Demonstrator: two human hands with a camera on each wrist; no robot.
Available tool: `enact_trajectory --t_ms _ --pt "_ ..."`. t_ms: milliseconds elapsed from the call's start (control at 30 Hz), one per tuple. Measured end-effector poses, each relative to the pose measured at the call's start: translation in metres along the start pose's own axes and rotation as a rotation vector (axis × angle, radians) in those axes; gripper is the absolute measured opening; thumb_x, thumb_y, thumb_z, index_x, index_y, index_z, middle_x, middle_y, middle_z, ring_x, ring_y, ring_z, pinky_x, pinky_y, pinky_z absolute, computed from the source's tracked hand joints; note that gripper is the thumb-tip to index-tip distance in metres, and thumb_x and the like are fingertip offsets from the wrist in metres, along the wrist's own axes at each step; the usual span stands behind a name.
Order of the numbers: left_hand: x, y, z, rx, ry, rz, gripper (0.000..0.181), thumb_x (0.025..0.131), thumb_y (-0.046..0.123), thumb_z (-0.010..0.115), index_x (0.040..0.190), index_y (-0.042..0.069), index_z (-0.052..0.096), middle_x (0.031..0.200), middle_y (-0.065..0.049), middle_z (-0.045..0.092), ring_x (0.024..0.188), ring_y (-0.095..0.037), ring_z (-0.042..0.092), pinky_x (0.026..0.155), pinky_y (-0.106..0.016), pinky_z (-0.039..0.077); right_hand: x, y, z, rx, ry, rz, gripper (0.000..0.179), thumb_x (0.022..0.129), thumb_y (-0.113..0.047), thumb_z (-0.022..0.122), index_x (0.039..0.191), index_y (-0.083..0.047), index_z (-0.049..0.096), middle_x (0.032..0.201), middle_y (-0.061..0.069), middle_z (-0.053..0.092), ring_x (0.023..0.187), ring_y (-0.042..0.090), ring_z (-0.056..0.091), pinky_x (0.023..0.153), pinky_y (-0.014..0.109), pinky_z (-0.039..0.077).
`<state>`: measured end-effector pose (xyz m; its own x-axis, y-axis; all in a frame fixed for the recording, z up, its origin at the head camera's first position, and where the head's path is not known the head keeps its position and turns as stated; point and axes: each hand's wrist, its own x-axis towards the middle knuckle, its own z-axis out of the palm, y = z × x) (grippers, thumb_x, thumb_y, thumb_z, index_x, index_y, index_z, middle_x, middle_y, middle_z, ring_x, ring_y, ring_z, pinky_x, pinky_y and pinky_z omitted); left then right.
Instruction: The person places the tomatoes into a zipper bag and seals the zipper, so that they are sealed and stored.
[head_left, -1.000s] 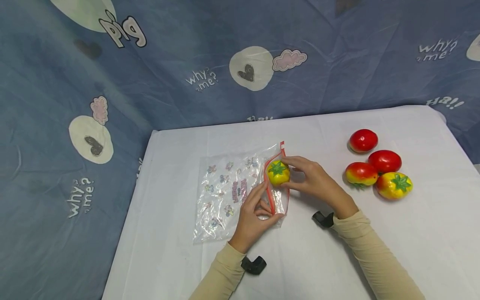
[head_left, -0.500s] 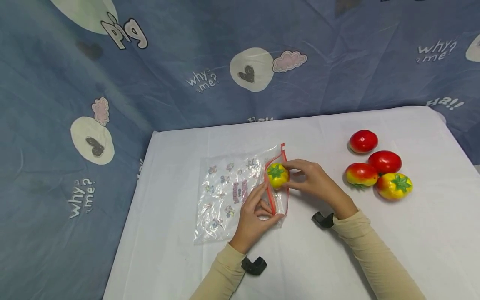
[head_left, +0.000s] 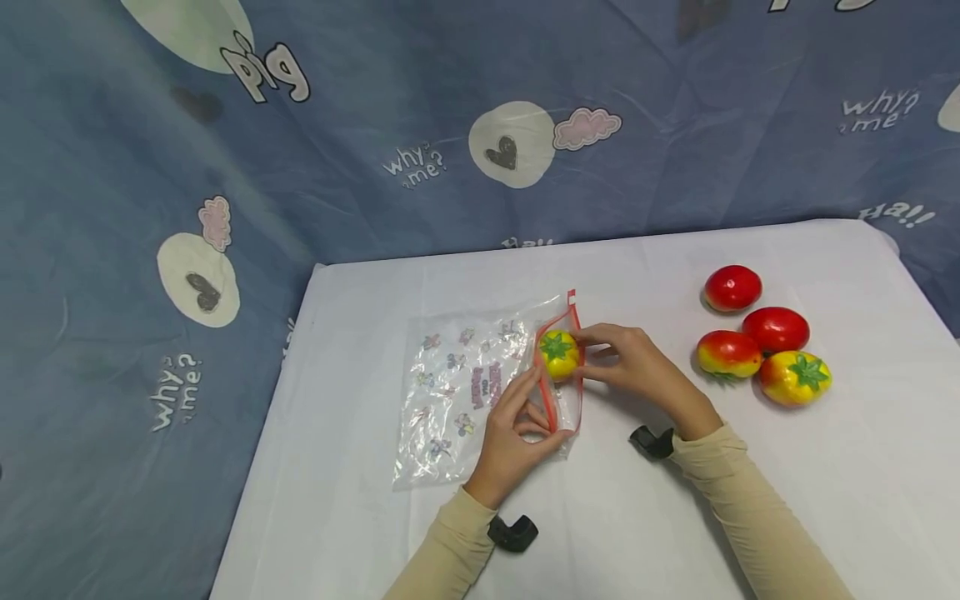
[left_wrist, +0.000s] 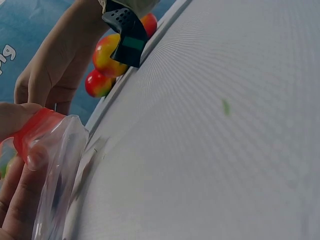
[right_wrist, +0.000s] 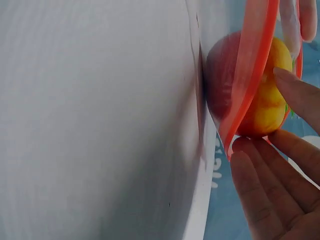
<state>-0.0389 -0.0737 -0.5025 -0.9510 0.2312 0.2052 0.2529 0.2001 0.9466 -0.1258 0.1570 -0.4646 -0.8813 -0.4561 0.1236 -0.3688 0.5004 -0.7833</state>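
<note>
A plastic zip bag with small printed figures and a red zip edge lies flat in the head view, its mouth spread toward the right. My left hand holds the near rim, and red plastic shows between thumb and fingers in the left wrist view. Inside the mouth sits a yellow-and-red toy fruit with a green leafy top. My right hand pinches this fruit at its right side. From the right wrist, the fruit shows partly behind the clear plastic, fingertips against its yellow end.
Several more toy fruits lie to the right on the white-covered table: a red one at the back, another red one, a red-yellow one and a yellow one. A blue printed cloth hangs behind.
The toy fruit has slid slightly further left into the bag's mouth, with my right fingers following. My left hand keeps its hold on the rim. The head view has shifted a little.
</note>
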Motion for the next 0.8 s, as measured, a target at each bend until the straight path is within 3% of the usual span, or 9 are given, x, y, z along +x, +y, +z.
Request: enact_trajectory --t_ms 467,800 --pt "0.001 -0.001 0.0 -0.005 0.008 0.045 0.094 0.077 0.004 0.09 0.158 0.014 0.043 0.157 -0.009 0.046 0.078 -0.026 0.066 0.074 -0.029 0.066 0.01 -0.005 0.009 -0.015 0.006 -0.044 0.056 0.078 -0.011 0.09 0.129 0.001 0.069 0.121 0.016 0.074 0.108 0.031 0.072 0.091 0.045 0.063" --pt "0.0 0.001 0.0 -0.004 0.008 0.061 0.092 0.077 0.002 0.089 0.157 0.012 0.044 0.159 -0.01 0.045 0.077 -0.023 0.066 0.073 -0.028 0.066 0.019 -0.007 0.016 -0.048 0.045 -0.128 0.055 0.075 -0.014 0.093 0.125 -0.005 0.072 0.114 0.011 0.076 0.098 0.026 0.07 0.083 0.042 0.065"
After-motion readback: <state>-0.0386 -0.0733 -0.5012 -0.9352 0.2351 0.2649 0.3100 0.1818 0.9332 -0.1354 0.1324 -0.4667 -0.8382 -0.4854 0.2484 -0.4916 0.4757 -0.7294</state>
